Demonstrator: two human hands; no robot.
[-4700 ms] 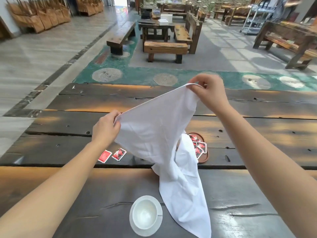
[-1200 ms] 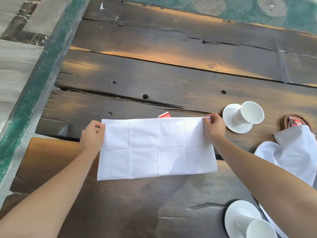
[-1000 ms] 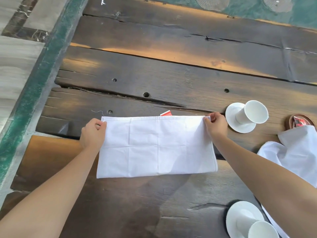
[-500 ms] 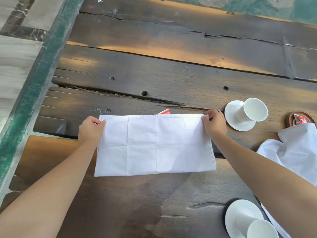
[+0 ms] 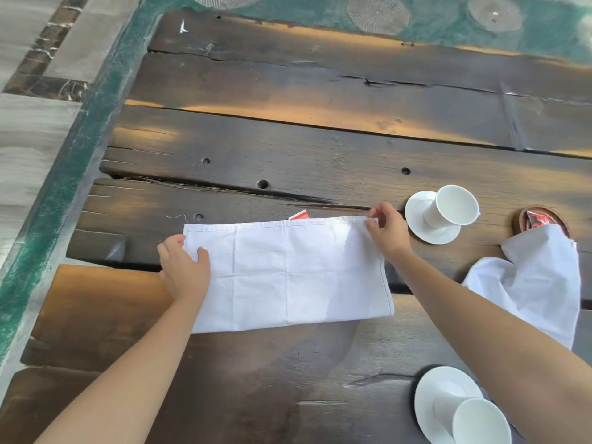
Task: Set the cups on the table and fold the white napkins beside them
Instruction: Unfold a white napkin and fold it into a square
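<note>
Two white napkins are in my view. The folded napkin (image 5: 288,274) lies flat on the dark plank table (image 5: 320,149) as a long rectangle, creased into panels, with a stitched hem along its far and right edges and its near edge smooth. My left hand (image 5: 184,267) rests on its left end, thumb spread onto the cloth and fingers off the edge on the wood, pressing rather than gripping. My right hand (image 5: 387,232) pinches the far right corner between thumb and fingertips, and that corner is lifted slightly. A red packet (image 5: 299,215) peeks out from behind the far hem. The second napkin (image 5: 538,283) lies crumpled at the right, partly over a small brown dish (image 5: 525,216). One cup (image 5: 453,206) stands on its saucer (image 5: 426,225) just right of my right hand; another cup (image 5: 480,423) stands on a saucer (image 5: 439,392) at the near right.
</note>
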